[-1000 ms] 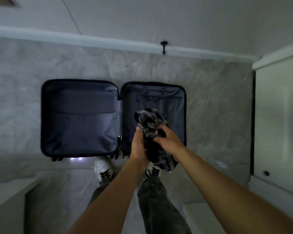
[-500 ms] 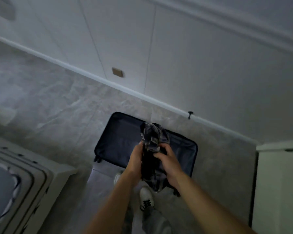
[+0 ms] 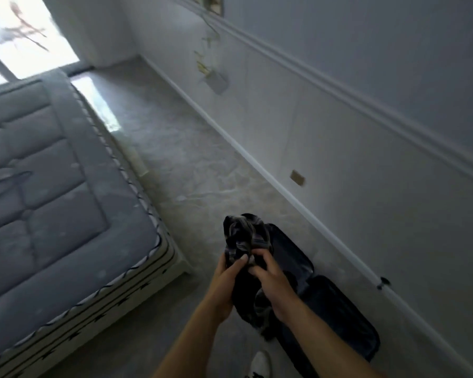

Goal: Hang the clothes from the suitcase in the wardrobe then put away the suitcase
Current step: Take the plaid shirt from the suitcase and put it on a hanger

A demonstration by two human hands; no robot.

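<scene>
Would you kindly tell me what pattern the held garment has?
The garment is dark plaid with grey stripes; the head view shows it best.

Layout about the fingers (image 3: 261, 256). We find the garment (image 3: 243, 236) between the left hand (image 3: 224, 279) and the right hand (image 3: 272, 282), bunched beyond the fingertips and hanging nearer than them. Just right of the fingers the suitcase (image 3: 328, 309) lies on the floor (image 3: 202, 173), beside the wall (image 3: 366, 132). A planter (image 3: 216, 81) hangs on that wall, far beyond. Left of the fingers we meet the mattress (image 3: 52, 200); far beyond them, a window (image 3: 25, 36). A shoe (image 3: 261, 362) stands on the floor, nearer than the fingers.
</scene>
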